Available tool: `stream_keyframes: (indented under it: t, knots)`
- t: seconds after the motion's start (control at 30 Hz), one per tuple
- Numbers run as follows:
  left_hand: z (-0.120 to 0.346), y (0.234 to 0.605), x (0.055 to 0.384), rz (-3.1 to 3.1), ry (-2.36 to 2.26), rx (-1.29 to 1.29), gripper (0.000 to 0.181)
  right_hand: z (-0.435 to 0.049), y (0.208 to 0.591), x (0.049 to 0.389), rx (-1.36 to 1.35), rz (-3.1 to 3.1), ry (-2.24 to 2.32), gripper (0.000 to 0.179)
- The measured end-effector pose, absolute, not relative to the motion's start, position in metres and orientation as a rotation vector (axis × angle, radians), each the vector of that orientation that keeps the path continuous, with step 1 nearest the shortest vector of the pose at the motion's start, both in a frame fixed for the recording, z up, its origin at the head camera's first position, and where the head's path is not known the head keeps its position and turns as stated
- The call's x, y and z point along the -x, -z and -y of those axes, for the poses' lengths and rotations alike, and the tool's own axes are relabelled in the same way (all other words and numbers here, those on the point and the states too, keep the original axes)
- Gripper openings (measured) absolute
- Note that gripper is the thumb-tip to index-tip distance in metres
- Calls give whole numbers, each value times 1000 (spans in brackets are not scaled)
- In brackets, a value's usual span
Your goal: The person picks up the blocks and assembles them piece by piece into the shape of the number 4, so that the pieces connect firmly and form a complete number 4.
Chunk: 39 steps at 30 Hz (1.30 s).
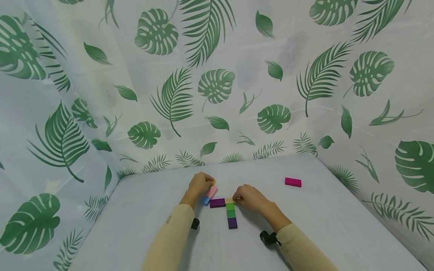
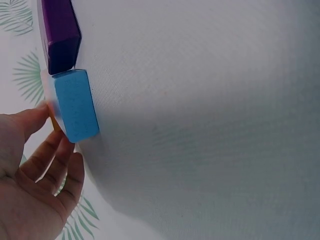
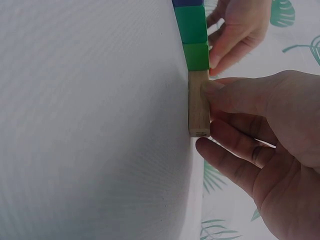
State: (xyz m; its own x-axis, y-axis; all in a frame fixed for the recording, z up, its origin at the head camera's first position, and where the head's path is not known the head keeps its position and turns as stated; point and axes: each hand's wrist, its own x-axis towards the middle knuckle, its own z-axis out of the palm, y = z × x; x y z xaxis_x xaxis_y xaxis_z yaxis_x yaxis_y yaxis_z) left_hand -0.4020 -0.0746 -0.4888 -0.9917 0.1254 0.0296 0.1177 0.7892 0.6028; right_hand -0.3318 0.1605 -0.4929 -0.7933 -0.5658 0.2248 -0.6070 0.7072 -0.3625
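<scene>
My left hand [image 1: 201, 183] pinches a yellow block [image 1: 214, 182], mostly hidden by the fingers, at the far end of a slanted row. A pink block [image 1: 211, 192] and a blue block [image 1: 205, 201] make up the rest of that row. In the right wrist view, my right hand [image 3: 280, 125] has thumb and fingers on a plain wooden block [image 3: 198, 107], its end meeting a light green block [image 3: 196, 57]. A purple block [image 1: 217, 203] lies between the blue and the wooden ones. Toward me run the light green, a darker green [image 1: 231, 213] and a dark violet block [image 1: 232, 223].
A magenta block [image 1: 293, 182] lies apart at the back right of the white-covered table [image 1: 135, 226]. Behind and at both sides hang white sheets [image 1: 237, 94] printed with green leaves. Black wrist cameras [image 1: 268, 238] sit on both wrists.
</scene>
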Motion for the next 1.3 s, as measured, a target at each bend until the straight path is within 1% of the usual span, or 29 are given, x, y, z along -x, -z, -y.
stream_keyframes:
  t: [0.2,0.67,1.3]
  knots:
    - [74,487,399,-2958,-1001,-204,20,-160,493,332,-969,2811,-651,13]
    - [71,489,404,-2965,-969,-226,18,-160,494,331,-943,2818,-645,13]
    - [70,488,403,-2965,-959,-239,19,-161,493,332,-964,2820,-671,13]
